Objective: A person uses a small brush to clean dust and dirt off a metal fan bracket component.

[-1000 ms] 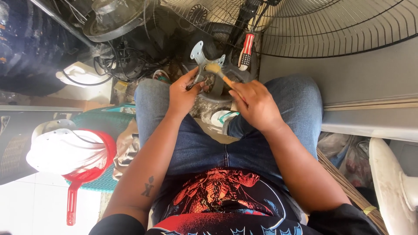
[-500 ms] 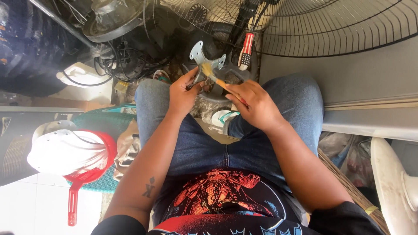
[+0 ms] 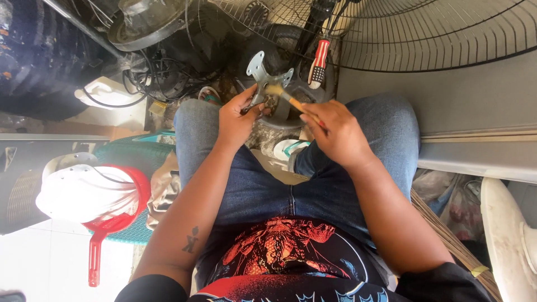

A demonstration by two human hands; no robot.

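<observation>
Left hand [image 3: 238, 120] grips the lower end of a grey metal bracket [image 3: 264, 78] — a flat plate with lobed corners and mounting holes — fingers closed around it. Right hand [image 3: 338, 134] is clamped on the wooden handle of a small brush [image 3: 285, 96], whose pale bristles touch the bracket's middle. Both hands are held close together above the gap between the knees, in front of the blue jeans [image 3: 291, 184].

Surrounding items:
- Wire fan guard [image 3: 442, 33], upper right, just beyond the bracket.
- Screwdriver [image 3: 319, 62] with a red-and-white handle, just right of the bracket and beyond the brush.
- Tangle of black cables [image 3: 156, 78], upper left.
- Red plastic scoop [image 3: 106, 229] with a white cover on it, lower left, well apart from both hands.
</observation>
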